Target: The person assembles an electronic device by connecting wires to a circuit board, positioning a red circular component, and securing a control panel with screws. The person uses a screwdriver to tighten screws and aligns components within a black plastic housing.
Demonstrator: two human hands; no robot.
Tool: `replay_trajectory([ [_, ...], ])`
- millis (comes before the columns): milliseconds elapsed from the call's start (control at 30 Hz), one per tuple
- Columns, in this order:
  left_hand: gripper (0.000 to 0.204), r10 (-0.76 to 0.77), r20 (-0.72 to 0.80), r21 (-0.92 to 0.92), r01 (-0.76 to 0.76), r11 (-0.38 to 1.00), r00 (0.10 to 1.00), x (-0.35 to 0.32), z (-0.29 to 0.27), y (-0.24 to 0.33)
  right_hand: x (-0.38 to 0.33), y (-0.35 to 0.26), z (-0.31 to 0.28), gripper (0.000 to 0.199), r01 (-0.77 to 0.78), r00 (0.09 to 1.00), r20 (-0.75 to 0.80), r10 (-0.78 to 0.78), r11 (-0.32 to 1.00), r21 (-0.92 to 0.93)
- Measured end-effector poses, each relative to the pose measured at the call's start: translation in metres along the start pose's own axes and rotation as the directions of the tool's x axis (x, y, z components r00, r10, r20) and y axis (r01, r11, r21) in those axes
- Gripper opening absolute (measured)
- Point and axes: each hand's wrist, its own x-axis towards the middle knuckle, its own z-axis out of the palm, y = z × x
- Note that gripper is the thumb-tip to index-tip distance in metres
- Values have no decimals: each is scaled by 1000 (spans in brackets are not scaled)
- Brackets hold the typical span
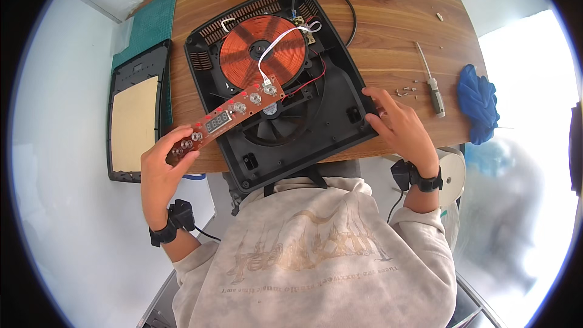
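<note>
Control board (225, 118), brown strip w/ red display, long axis runs lower-left to upper-right over open cooker base (340, 85). Left hand (161, 167) pinches its lower-left end. Right hand (398, 124) fingers spread on base's right edge.

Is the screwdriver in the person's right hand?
No, the screwdriver lies on the wooden table, apart from the right hand, which rests on the black cooker housing.

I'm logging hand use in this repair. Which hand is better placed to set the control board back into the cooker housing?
Probably left: the left hand already grips the control board by its end. The right hand rests on the housing edge, steadying it.
</note>
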Motion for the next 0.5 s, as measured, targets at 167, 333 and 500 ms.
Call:
replay_trajectory([
  [167, 39, 44, 17, -12, -44, 999, 999, 0, 5, 7, 1, 0, 2, 44, -9, 1000, 10, 9, 1000, 0],
  [333, 40, 113, 56, -27, -112, 993, 992, 0, 17, 18, 0, -2, 2, 44, -37, 999, 9, 37, 999, -1],
  [500, 40, 236, 106, -33, -234, 972, 966, -7, 36, 34, 0, -8, 0, 41, 50, 996, -75, -56, 996, -78],
])
